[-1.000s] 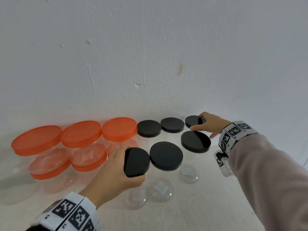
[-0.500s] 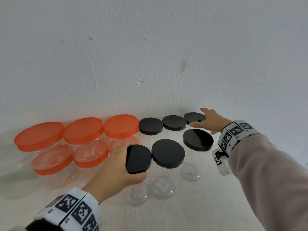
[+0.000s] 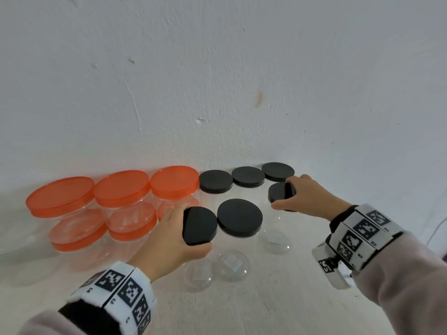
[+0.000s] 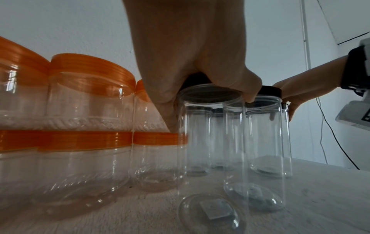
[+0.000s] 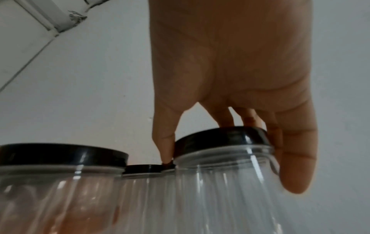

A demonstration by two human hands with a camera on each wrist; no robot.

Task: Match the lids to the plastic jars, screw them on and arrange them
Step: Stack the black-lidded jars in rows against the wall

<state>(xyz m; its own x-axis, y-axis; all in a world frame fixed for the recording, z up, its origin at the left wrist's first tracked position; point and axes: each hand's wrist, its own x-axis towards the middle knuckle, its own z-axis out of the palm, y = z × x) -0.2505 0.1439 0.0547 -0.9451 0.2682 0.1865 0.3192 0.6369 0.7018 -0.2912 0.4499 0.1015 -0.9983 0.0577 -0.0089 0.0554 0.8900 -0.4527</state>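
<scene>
Clear plastic jars stand on a pale table against a white wall: squat ones with translucent orange lids stacked in two tiers at left, tall slim ones with matte black lids in two rows at right. The left hand grasps the black lid of the front-left jar, thumb and fingers curled over the rim. The right hand clasps the lid of the front-right jar — this jar leans — just before the back row.

Five orange-lidded jars, six black-lidded jars against wall; left hand and right hand each grip a black lid.
</scene>
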